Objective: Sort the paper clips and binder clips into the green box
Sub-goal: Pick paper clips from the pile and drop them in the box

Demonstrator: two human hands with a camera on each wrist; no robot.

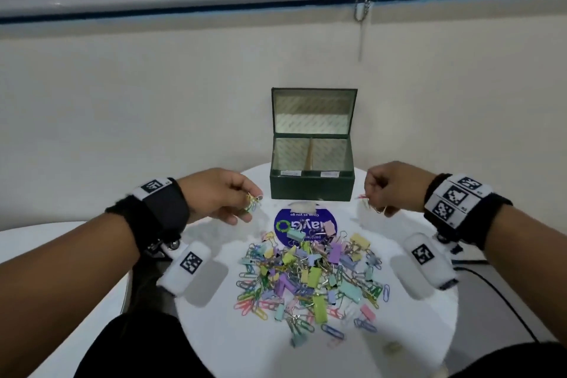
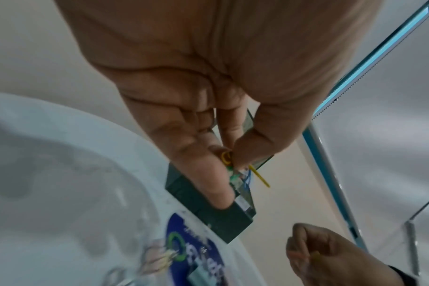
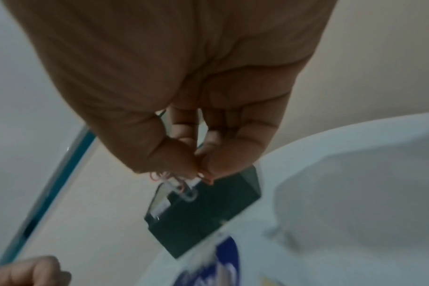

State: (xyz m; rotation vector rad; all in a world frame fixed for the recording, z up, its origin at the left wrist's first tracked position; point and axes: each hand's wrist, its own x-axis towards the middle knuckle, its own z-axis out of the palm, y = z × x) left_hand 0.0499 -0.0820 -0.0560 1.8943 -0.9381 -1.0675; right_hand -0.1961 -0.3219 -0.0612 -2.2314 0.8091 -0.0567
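Table (image 1: pixel 414 331): smooth white top w/ slight sheen. Box (image 1: pixel 311 187): matt dark green outside, pale patterned paper-like lining. Clips (image 1: pixel 310 279): pastel coated wire, smooth pastel bodies w/ shiny metal handles. Sticker (image 1: pixel 283 221): glossy blue. Wristbands (image 1: pixel 162 209): black cloth.

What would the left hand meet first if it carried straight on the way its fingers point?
Probably the green box: in the left wrist view it lies just past the left hand, which pinches paper clips. Depth is unclear, so the hand might pass above its front wall.
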